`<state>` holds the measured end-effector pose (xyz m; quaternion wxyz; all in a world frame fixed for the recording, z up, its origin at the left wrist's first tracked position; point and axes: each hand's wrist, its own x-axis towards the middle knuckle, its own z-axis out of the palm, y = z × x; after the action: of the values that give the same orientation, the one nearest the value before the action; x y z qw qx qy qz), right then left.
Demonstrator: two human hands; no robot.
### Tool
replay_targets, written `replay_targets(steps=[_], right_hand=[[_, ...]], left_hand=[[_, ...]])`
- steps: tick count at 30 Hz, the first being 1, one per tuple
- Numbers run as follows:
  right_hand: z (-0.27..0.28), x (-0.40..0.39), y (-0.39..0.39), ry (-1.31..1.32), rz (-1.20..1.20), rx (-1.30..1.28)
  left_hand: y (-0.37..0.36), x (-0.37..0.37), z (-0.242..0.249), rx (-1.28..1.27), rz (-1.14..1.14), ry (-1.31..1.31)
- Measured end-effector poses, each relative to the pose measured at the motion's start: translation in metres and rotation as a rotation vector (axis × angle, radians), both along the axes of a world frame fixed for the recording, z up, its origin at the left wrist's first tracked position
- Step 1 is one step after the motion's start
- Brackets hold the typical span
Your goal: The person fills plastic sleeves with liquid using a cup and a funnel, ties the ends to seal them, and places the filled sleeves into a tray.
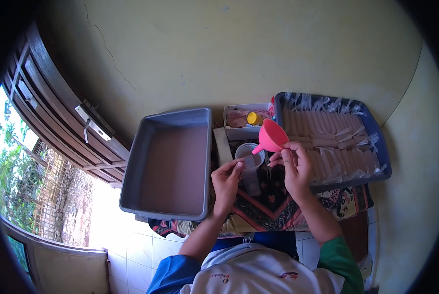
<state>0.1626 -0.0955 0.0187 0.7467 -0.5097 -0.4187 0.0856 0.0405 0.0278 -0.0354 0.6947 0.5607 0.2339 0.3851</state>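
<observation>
My right hand (297, 169) pinches a pink funnel (272, 134) by its rim, tilted with its spout toward the lower left. My left hand (226, 185) is closed at the fingertips on a clear plastic bag (251, 180), thin and narrow, which hangs down in front of the patterned cloth. Just behind the bag stands a whitish plastic cup (249, 148), partly hidden by the bag. The funnel's spout is above the cup's right side. To the left, a large grey tub (206, 161) holds a brownish liquid (173, 166).
A blue-grey tray (384, 157) on the right holds rows of filled, tied plastic tubes (327, 122). Behind the cup, a white box (244, 133) contains a yellow-lidded item (254, 118). Patterned cloth (278, 218) covers the table. A wooden door (65, 105) stands at left.
</observation>
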Motion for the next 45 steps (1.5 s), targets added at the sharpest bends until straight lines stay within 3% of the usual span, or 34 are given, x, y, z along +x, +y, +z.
replay_targets(steps=[11, 19, 45], right_hand=[[0.008, 0.007, -0.002, 0.095, 0.070, 0.017], [0.006, 0.010, -0.005, 0.160, 0.098, 0.056], [0.002, 0.009, -0.006, 0.114, 0.078, -0.033]], left_hand=[[0.002, 0.002, 0.006, 0.037, 0.036, -0.031], [0.006, 0.003, 0.011, 0.255, 0.095, 0.164], [0.003, 0.007, 0.013, 0.426, 0.122, 0.185]])
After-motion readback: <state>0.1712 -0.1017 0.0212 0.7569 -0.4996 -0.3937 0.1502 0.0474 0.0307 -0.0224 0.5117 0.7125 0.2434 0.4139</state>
